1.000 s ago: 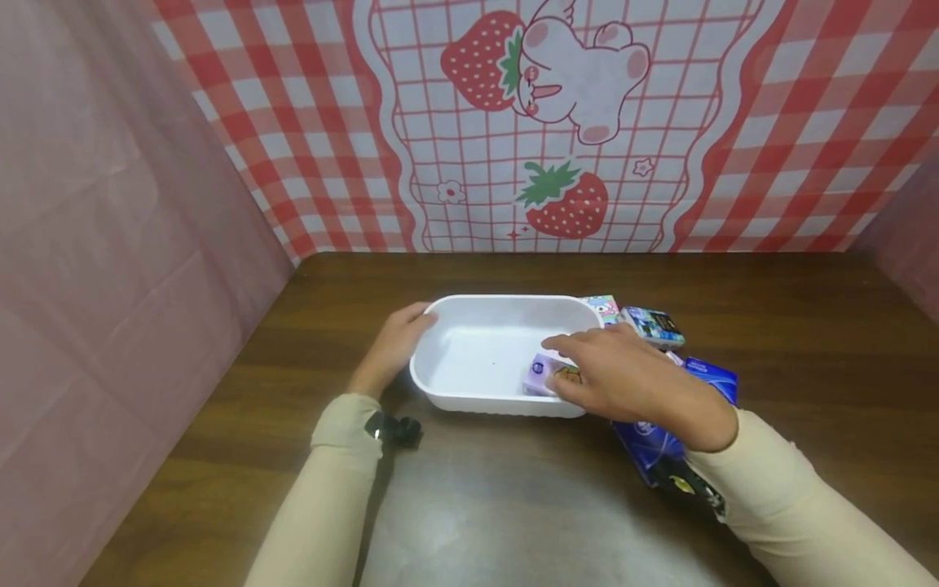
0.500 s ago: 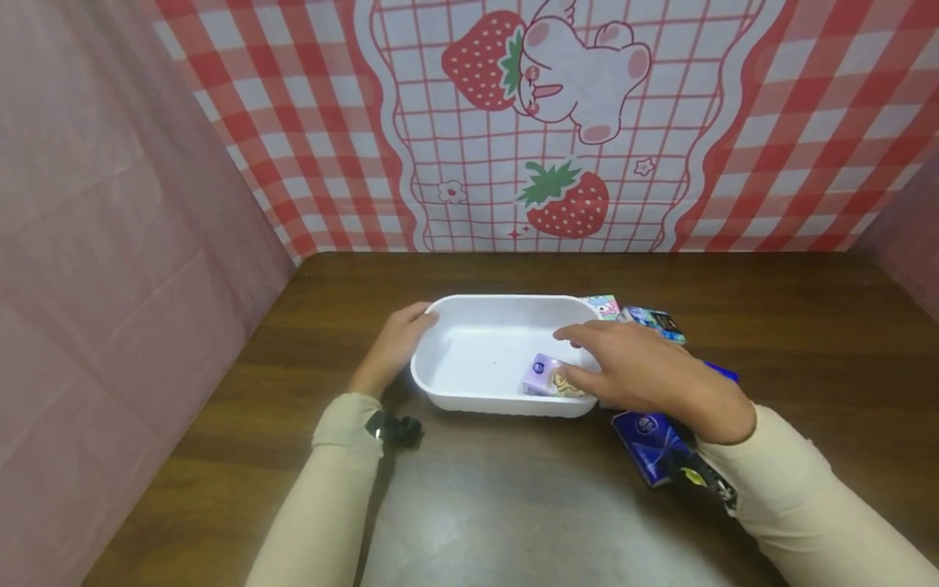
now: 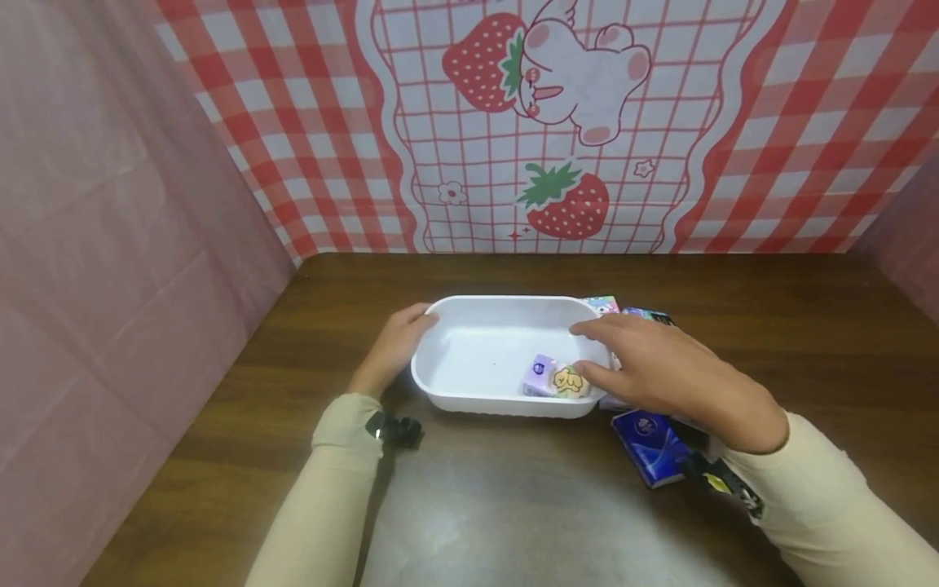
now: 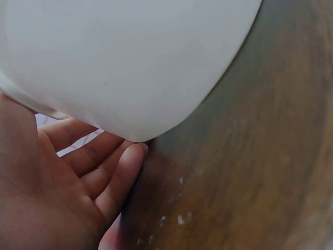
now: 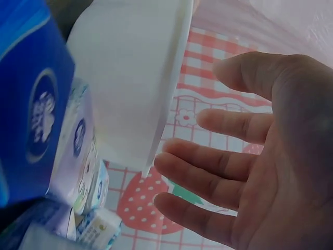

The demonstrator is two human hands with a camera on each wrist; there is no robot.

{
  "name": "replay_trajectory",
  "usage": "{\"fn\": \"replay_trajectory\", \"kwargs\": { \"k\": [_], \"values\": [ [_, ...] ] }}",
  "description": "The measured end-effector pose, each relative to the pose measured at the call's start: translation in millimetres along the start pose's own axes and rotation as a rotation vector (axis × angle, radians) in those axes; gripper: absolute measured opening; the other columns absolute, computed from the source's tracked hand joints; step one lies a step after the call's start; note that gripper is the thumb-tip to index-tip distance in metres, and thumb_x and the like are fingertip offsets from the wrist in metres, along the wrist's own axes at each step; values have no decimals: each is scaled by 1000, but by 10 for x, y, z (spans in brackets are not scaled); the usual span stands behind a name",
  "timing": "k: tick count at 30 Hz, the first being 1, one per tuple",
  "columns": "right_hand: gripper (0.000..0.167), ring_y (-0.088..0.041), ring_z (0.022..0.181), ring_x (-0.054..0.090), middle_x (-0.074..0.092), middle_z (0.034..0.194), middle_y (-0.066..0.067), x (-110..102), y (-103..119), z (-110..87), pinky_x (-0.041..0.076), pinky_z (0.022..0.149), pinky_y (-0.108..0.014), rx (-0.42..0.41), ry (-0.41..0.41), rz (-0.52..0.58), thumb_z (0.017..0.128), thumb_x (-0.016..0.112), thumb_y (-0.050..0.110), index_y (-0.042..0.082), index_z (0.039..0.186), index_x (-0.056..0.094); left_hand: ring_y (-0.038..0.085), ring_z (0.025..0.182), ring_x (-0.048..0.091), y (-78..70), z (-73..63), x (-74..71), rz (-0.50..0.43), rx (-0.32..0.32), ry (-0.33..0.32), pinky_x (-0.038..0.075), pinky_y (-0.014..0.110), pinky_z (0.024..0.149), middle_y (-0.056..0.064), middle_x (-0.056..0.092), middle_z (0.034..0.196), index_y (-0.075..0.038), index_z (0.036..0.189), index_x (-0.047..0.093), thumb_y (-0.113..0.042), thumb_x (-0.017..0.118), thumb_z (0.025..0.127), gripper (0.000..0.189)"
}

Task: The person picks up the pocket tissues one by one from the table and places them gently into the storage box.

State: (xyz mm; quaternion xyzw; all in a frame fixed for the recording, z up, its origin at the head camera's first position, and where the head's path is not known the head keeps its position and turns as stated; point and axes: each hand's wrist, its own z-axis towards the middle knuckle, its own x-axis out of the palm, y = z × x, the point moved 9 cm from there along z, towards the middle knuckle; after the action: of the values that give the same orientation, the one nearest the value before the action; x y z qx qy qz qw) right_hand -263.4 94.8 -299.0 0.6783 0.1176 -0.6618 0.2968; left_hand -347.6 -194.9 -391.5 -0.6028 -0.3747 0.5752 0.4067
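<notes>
A white oval plastic basin [image 3: 477, 350] sits on the table. My left hand [image 3: 396, 342] grips its left end; in the left wrist view the thumb goes over the rim and the fingers [image 4: 125, 172] lie along the outside wall. In the basin's right front corner lies a small purple tissue pack [image 3: 543, 377] with a yellow cartoon dog on it. My right hand [image 3: 645, 363] hovers over the basin's right end, its fingers [image 5: 208, 172] spread and holding nothing. Beside the basin, partly under the right forearm, lies a blue tissue pack [image 3: 649, 448].
More small tissue packs, one with a pink and blue print [image 3: 603, 304] and one dark blue patterned [image 3: 645, 315], lie behind the right hand. The wooden table [image 3: 352, 277] meets a red-checked strawberry cloth [image 3: 315, 155] at the back. A pink curtain [image 3: 132, 269] hangs at left.
My right hand has drawn back to the right, off the purple pack, uncovering the pack's dog print and more of the blue pack. The left hand and the basin have stayed put.
</notes>
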Motion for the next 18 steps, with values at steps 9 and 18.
{"fn": "replay_trajectory", "kwargs": {
  "k": [9, 18],
  "values": [
    [50, -35, 115, 62, 62, 129, -16, -70, -87, -122, 53, 87, -57, 35, -59, -84, 96, 64, 42, 12, 136, 62, 26, 98, 65, 5, 1, 0, 4, -8, -3, 56, 36, 81, 14, 67, 117, -6, 133, 62, -29, 52, 103, 39],
    [54, -39, 114, 62, 63, 131, -17, -93, -144, -206, 54, 81, -57, 60, -33, -133, 96, 63, 45, 12, 138, 60, 26, 98, 65, 11, 10, 7, -8, -10, 2, 56, 37, 81, 14, 67, 117, -6, 133, 61, -29, 52, 103, 39]
  ]
}}
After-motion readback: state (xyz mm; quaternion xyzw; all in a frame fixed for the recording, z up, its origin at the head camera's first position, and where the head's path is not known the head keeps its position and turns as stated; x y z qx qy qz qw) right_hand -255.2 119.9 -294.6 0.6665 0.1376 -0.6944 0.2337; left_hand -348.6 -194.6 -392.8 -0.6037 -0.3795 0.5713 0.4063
